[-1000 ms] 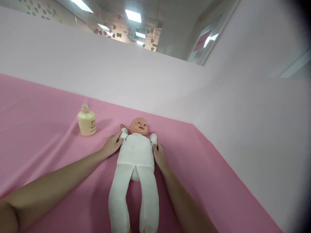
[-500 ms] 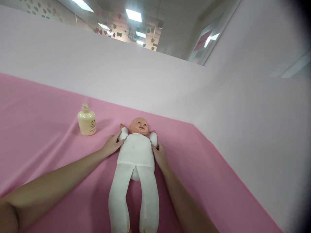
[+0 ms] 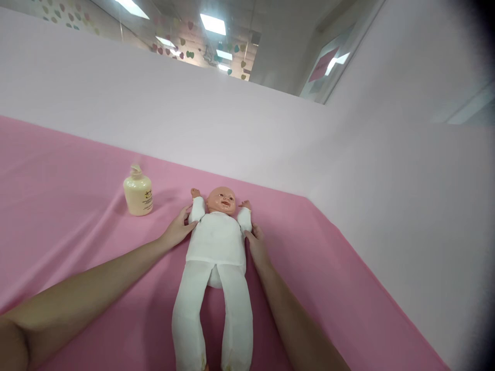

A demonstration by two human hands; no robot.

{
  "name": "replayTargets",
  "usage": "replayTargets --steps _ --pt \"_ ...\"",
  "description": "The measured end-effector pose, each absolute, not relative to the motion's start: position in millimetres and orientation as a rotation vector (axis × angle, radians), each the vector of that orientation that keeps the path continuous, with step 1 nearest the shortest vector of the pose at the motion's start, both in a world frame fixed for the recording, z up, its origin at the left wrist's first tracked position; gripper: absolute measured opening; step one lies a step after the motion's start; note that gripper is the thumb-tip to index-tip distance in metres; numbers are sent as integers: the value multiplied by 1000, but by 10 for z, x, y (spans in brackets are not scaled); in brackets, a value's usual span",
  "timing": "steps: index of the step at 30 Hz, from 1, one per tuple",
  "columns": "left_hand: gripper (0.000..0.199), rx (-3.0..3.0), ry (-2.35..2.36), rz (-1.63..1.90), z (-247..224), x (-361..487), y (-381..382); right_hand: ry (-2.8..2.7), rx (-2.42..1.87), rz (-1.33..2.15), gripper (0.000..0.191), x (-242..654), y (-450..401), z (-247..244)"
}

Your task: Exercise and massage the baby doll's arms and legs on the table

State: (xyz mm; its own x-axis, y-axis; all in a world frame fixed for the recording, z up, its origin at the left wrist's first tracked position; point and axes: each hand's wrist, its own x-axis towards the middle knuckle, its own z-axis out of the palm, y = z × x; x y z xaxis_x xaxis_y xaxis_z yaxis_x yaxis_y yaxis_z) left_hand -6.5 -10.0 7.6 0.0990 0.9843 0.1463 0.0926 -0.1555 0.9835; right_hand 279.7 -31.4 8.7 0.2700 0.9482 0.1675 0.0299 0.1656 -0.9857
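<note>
A baby doll [image 3: 216, 239] with a white cloth body lies on its back on the pink sheet, head away from me, both arms bent up beside its head. At its upper arm on the left side of the view is my left hand [image 3: 179, 226], thumb and fingers apart, touching the arm near the shoulder. My right hand [image 3: 257, 244] touches the doll's other arm near the elbow, its thumb parted from the fingers. Neither hand is closed round an arm.
A cream pump bottle [image 3: 138, 195] stands left of the doll. The pink sheet [image 3: 77, 190] has folds at the left. White walls [image 3: 232, 129] rise behind and at the right, with a window [image 3: 216, 46] above.
The doll's forearms and hands now reach a little higher beside its head. My hands have loosened slightly, and the right one has shifted slightly outward.
</note>
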Motion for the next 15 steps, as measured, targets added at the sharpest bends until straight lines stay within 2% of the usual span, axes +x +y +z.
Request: replayTargets --steps 3,6,11,13,15 --pt "95 1359 1119 1234 61 -60 -78 -1018 -1120 972 50 2776 -319 106" --pt "95 1312 1080 1254 63 -59 -62 -954 -1069 1036 52 2763 -323 132" --pt "93 1138 859 1291 151 -34 -96 -935 -1014 1037 46 2824 -266 71" --pt "77 1066 821 1301 184 -17 -113 -1003 -1066 970 39 2848 -233 28" --pt "48 1016 835 1300 200 0 -116 -1105 -1144 891 31 2852 -199 -3"
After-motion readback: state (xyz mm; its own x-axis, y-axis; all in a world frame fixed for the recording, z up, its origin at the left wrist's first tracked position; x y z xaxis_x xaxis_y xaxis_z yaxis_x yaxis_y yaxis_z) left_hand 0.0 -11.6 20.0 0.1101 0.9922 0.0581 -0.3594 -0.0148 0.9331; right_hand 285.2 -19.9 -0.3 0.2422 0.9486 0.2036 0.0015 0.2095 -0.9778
